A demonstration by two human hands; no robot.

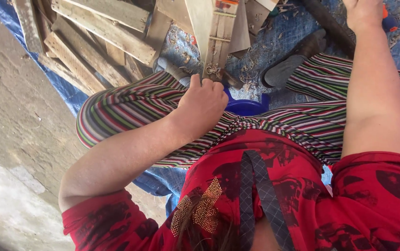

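Observation:
My left hand (203,104) is curled into a fist over my striped-trousered thigh. It grips the near end of a narrow wooden frame piece (217,39) that stands away from me, with a small metal ring at its lower end. My right hand (363,13) reaches far forward at the top edge, resting on or by a dark long bar (331,29). Its fingers are cut off by the frame. A small orange and blue object (387,18) lies just right of that hand.
Rough wooden planks (102,32) are piled at the top left on a blue tarp (274,44) strewn with wood shavings. A blue plastic object (246,108) sits between my legs. My dark shoe (287,69) rests on the tarp. Bare concrete floor (9,125) runs along the left.

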